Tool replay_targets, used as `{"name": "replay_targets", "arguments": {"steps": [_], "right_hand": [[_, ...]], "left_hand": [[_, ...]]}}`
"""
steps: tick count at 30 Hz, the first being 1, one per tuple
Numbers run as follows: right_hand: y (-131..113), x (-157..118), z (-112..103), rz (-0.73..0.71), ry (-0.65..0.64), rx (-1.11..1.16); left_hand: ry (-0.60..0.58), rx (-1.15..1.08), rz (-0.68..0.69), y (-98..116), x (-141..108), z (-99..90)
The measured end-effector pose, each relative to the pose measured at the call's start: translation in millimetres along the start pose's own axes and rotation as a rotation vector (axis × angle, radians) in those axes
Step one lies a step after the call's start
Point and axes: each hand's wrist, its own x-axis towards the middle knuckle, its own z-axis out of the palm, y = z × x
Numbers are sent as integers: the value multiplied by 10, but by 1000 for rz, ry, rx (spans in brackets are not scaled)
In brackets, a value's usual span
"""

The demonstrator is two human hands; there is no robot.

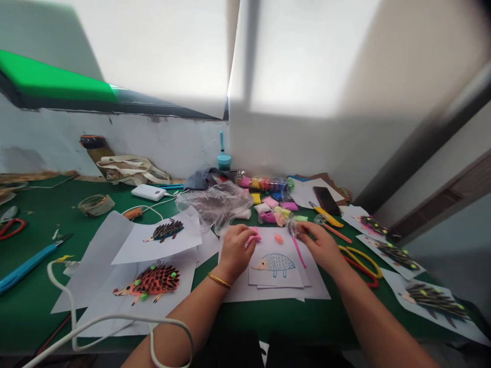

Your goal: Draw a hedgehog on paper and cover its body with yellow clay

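My left hand [237, 250], closed, pinches a lump of pink modelling clay [253, 235] above white paper. My right hand [316, 244] is closed at the fingertips on a crumpled clear plastic wrapper [292, 226]. Between the hands, a small orange-pink piece of clay [279, 239] lies on the sheet. Below it is a blue hedgehog drawing [276, 262] on a smaller stack of paper. A thin magenta stick [299, 253] slants down beside my right fingertips. Just beyond my hands lie several wrapped clay packets [270, 203] in pink, yellow, blue and white.
Finished hedgehog pictures lie left [155, 283] and right [435, 301]. A yellow cutter [326, 214], a phone [326, 200] and yellow-handled scissors [362, 260] are by my right arm. A white cable [115, 321] crosses the front left near my forearm. A blue cutter [30, 266] lies far left.
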Motion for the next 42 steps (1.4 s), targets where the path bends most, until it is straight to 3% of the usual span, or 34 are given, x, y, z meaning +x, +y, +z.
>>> {"name": "replay_targets", "arguments": {"steps": [5, 10, 15, 19, 26, 35, 42], "right_hand": [[-389, -69, 327, -134, -78, 117], [-500, -66, 496, -167, -120, 149], [-538, -82, 506, -177, -132, 175], [-542, -102, 516, -175, -144, 164], [-487, -96, 566, -207, -103, 168], [-536, -99, 597, -218, -112, 181], [-562, -83, 605, -216, -137, 180]], "left_hand": [[18, -208, 98, 152, -113, 25], [26, -239, 63, 148, -128, 42], [-3, -392, -80, 130, -112, 139], [-36, -390, -129, 117, -105, 186], [-24, -310, -41, 58, -95, 174], [13, -504, -94, -11, -58, 210], [86, -339, -25, 27, -53, 168]]}}
